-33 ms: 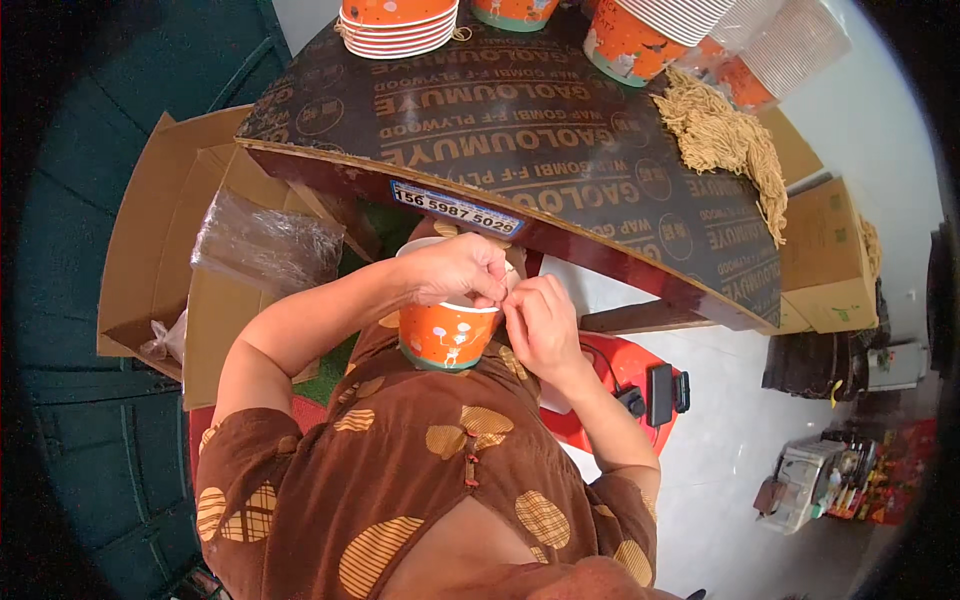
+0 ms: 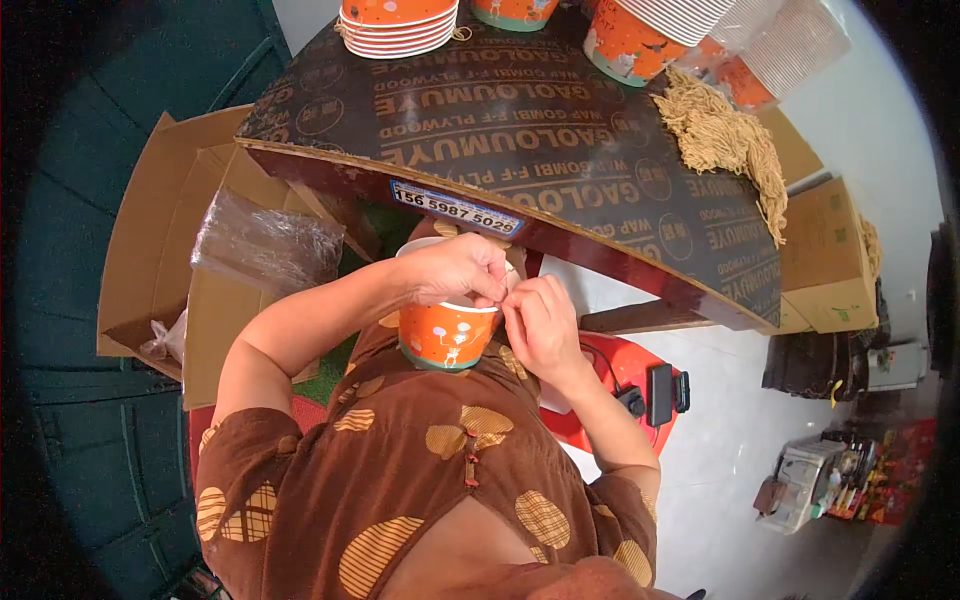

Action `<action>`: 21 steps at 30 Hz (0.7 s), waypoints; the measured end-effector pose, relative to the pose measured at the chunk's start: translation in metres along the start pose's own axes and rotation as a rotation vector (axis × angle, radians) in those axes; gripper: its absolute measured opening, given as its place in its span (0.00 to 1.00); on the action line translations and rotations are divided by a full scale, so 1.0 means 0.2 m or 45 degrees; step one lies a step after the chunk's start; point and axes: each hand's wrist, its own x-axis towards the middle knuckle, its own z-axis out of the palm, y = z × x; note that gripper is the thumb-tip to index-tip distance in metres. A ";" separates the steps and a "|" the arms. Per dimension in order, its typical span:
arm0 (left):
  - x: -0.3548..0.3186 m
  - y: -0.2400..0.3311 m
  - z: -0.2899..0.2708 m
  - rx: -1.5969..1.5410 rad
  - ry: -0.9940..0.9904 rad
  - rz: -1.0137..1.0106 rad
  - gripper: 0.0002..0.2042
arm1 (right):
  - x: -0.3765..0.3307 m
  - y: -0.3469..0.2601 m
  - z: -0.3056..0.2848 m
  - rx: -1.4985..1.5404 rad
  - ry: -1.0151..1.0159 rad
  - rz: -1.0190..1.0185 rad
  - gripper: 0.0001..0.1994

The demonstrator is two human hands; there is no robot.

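Observation:
An orange paper bucket (image 2: 445, 337) with a green base and a white rim sits upright in my lap. Over its mouth reaches my left hand (image 2: 462, 272), thumb and fingertips pinched together at the right side of the rim. Against the same spot from outside, my right hand (image 2: 541, 322) has its fingers closed, its tips almost touching those of the left. Something small and pale shows between the hands, but what the fingertips pinch is too small to tell. My left hand and wrist hide much of the bucket's opening.
Ahead stands a dark printed plywood table (image 2: 480, 110) with stacked orange buckets (image 2: 640, 40) and a bundle of beige cords (image 2: 722, 135). An open cardboard box (image 2: 160, 240) with a plastic-wrapped pack (image 2: 268, 240) is at left. A red stool (image 2: 600, 375) holds black devices at right.

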 end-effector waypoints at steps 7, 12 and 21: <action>0.00 -0.02 0.00 0.138 0.006 0.091 0.06 | -0.03 0.03 0.00 0.122 0.044 0.052 0.05; -0.01 -0.03 0.01 0.190 0.061 0.067 0.06 | -0.04 0.07 0.02 0.192 0.105 0.369 0.03; 0.00 -0.08 0.05 0.815 0.335 0.533 0.08 | -0.07 0.10 0.05 0.475 -0.152 0.666 0.04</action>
